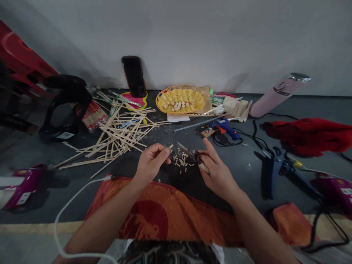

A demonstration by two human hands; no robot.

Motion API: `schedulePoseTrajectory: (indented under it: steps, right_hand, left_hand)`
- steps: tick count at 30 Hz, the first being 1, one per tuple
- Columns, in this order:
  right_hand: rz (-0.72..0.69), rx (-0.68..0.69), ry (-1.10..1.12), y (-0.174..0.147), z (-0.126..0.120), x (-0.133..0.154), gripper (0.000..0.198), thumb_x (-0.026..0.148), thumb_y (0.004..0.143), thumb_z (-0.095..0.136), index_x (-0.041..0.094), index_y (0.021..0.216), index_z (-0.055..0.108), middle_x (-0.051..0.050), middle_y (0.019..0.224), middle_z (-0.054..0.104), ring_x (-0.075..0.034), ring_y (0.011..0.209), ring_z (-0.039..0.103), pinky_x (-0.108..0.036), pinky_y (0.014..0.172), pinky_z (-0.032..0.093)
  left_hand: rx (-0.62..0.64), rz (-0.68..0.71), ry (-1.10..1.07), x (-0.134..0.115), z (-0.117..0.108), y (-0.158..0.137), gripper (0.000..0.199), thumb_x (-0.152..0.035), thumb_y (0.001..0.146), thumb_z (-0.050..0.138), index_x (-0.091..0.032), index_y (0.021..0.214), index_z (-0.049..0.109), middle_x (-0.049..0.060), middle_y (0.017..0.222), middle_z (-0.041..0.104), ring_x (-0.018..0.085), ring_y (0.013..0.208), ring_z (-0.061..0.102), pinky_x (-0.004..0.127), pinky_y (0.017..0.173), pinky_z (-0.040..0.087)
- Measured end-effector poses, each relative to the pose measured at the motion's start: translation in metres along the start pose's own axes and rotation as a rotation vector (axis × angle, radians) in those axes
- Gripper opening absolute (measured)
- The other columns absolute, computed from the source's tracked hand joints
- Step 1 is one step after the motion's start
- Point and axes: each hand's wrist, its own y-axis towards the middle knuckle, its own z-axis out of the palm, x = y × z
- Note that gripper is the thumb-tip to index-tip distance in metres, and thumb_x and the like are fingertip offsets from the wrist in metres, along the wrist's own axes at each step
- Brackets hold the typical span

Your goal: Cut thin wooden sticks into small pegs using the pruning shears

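Worktable against a pale wall, read from left to right: a heap of slender wooden sticks [118, 135] lies loosely crossed; behind it a smartphone [134, 77] leans against the wall; the left hand [152, 159] pinches a short stick end [171, 146] between thumb and fingers, its tip exposed toward the centre; a yellow wicker basket [165, 96], farther back, holds small pale pieces [180, 106]; below the gap between the hands, cut stick segments [181, 159] lie scattered on the dark tabletop; the right hand [217, 170] grips a pointed cutting tool [189, 151], probably scissors, index finger extended, blade tip near the stick end but apparently apart from it; whether the blades are parted cannot be told. To the right lie a blue hot-glue gun [227, 128], a pink tumbler [277, 96], tilted in this view, and a red cloth [310, 135]. For a clean cut, in judgement, the blade should meet the stick squarely, near its pivot; the pinching fingertips should stay behind the cutting line; working low would limit scatter; matching each length against a finished segment would keep them even.
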Motion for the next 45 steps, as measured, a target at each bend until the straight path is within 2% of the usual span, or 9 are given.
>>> schedulePoseTrajectory:
  steps: [6, 12, 18, 21, 26, 31, 35, 40, 45]
  right_hand:
    - [-0.032, 0.019, -0.137, -0.001, 0.002, 0.005, 0.022, 0.009, 0.085, 0.045, 0.015, 0.104, 0.052, -0.019, 0.154, 0.017, -0.029, 0.125, 0.047, -0.046, 0.098, 0.046]
    - [-0.009, 0.011, -0.153, 0.000, 0.001, 0.007, 0.020, 0.010, 0.085, 0.046, 0.015, 0.103, 0.052, -0.020, 0.153, 0.020, -0.029, 0.121, 0.051, -0.047, 0.095, 0.046]
    - [-0.027, -0.085, -0.046, 0.000, 0.008, 0.002, 0.011, 0.014, 0.086, 0.049, 0.017, 0.095, 0.055, -0.016, 0.154, 0.019, -0.027, 0.118, 0.052, -0.048, 0.095, 0.046]
    - [-0.033, -0.132, -0.001, -0.001, 0.011, 0.000, 0.006, 0.017, 0.086, 0.052, 0.018, 0.090, 0.057, -0.014, 0.153, 0.023, -0.027, 0.115, 0.052, -0.048, 0.095, 0.045]
    - [-0.030, -0.131, 0.004, -0.001, 0.009, 0.001, 0.009, 0.014, 0.085, 0.052, 0.017, 0.091, 0.059, -0.014, 0.150, 0.029, -0.028, 0.117, 0.048, -0.049, 0.097, 0.043]
    - [0.036, -0.129, -0.045, 0.000, 0.006, 0.009, 0.008, 0.012, 0.080, 0.057, 0.017, 0.078, 0.062, -0.010, 0.142, 0.038, -0.030, 0.114, 0.043, -0.048, 0.095, 0.041]
    - [0.075, -0.128, -0.030, -0.002, 0.006, 0.012, 0.017, 0.013, 0.079, 0.057, 0.019, 0.093, 0.065, -0.011, 0.136, 0.041, -0.029, 0.110, 0.043, -0.045, 0.089, 0.045]
    - [0.035, -0.147, -0.057, -0.005, 0.009, 0.010, 0.034, 0.013, 0.079, 0.055, 0.019, 0.113, 0.059, -0.012, 0.152, 0.021, -0.032, 0.120, 0.041, -0.052, 0.095, 0.039]
    - [0.070, -0.133, -0.179, -0.004, 0.012, 0.009, 0.034, 0.015, 0.079, 0.058, 0.022, 0.112, 0.059, -0.009, 0.148, 0.036, -0.034, 0.125, 0.037, -0.054, 0.096, 0.035]
  left_hand:
    - [0.017, 0.013, -0.036, 0.000, 0.002, -0.003, 0.026, -0.037, 0.085, 0.061, -0.016, 0.070, 0.058, -0.001, 0.057, 0.061, 0.007, 0.051, 0.046, 0.018, 0.051, 0.034]
    - [0.037, 0.023, -0.061, -0.001, 0.003, -0.004, 0.026, -0.035, 0.086, 0.061, -0.016, 0.069, 0.058, -0.002, 0.058, 0.061, 0.007, 0.052, 0.047, 0.019, 0.052, 0.034]
    - [0.087, 0.048, -0.008, -0.001, 0.003, -0.005, 0.024, -0.034, 0.086, 0.060, -0.016, 0.070, 0.059, -0.001, 0.061, 0.062, 0.009, 0.059, 0.053, 0.020, 0.060, 0.039]
    - [0.094, 0.054, 0.004, -0.001, 0.003, -0.006, 0.024, -0.034, 0.087, 0.059, -0.016, 0.071, 0.058, -0.001, 0.061, 0.062, 0.009, 0.059, 0.053, 0.021, 0.061, 0.039]
    - [0.096, 0.067, -0.002, -0.002, 0.003, -0.006, 0.024, -0.033, 0.087, 0.059, -0.016, 0.070, 0.058, -0.001, 0.061, 0.062, 0.009, 0.059, 0.053, 0.020, 0.061, 0.040]
    - [0.086, 0.048, -0.013, -0.002, 0.003, -0.006, 0.024, -0.034, 0.087, 0.060, -0.016, 0.070, 0.058, -0.001, 0.061, 0.062, 0.009, 0.058, 0.053, 0.020, 0.060, 0.040]
    - [0.073, 0.042, -0.015, -0.003, 0.003, -0.007, 0.024, -0.034, 0.086, 0.060, -0.016, 0.070, 0.058, -0.002, 0.060, 0.062, 0.009, 0.057, 0.053, 0.020, 0.059, 0.039]
    - [0.068, 0.058, 0.013, -0.007, 0.003, -0.009, 0.021, -0.033, 0.086, 0.060, -0.016, 0.074, 0.060, -0.001, 0.061, 0.063, 0.009, 0.057, 0.053, 0.020, 0.058, 0.039]
    - [0.068, 0.073, 0.019, -0.009, 0.004, -0.010, 0.022, -0.032, 0.086, 0.060, -0.017, 0.071, 0.060, -0.001, 0.059, 0.062, 0.009, 0.056, 0.053, 0.020, 0.058, 0.040]
